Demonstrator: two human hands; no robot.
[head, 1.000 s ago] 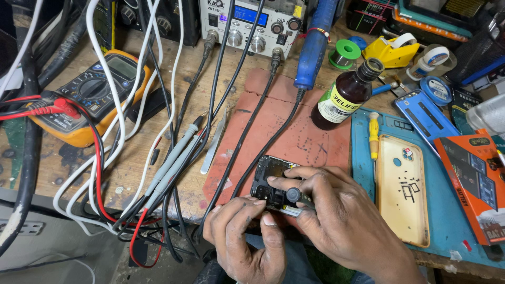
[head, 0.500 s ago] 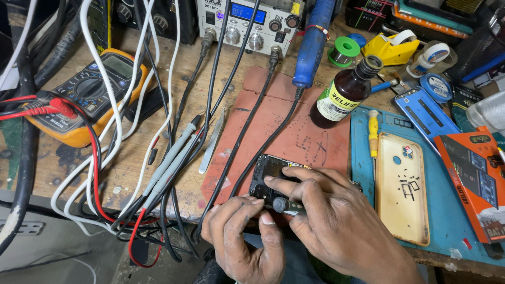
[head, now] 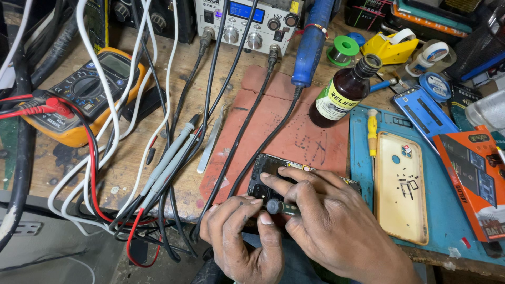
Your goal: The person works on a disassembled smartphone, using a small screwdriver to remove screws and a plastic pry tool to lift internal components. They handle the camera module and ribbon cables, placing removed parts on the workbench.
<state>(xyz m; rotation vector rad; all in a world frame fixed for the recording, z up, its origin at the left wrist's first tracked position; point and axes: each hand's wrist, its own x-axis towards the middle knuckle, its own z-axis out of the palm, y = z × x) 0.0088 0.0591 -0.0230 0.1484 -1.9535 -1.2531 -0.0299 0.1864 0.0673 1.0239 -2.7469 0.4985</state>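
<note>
An opened black phone [head: 265, 173] with its back off lies on the reddish mat [head: 294, 137] at the bench's front edge. My left hand [head: 244, 239] grips the phone's lower left corner, thumb up beside a small screwdriver [head: 281, 206]. My right hand [head: 336, 226] lies over the phone's right part and holds the screwdriver's dark round handle, index finger pressing on the phone near its camera end. Most of the phone is hidden beneath both hands.
A brown bottle [head: 344, 92], a blue soldering handle [head: 313, 42] and metal tweezers [head: 210, 142] lie around the mat. A beige phone case [head: 402, 184], yellow screwdriver [head: 372, 131] and orange box [head: 473, 179] sit on the blue mat at right. A multimeter [head: 84, 92] and tangled cables fill the left.
The camera view has shifted slightly. My hands stay on the phone; my right fingers have moved a little over it, with the screwdriver handle still between both thumbs.
</note>
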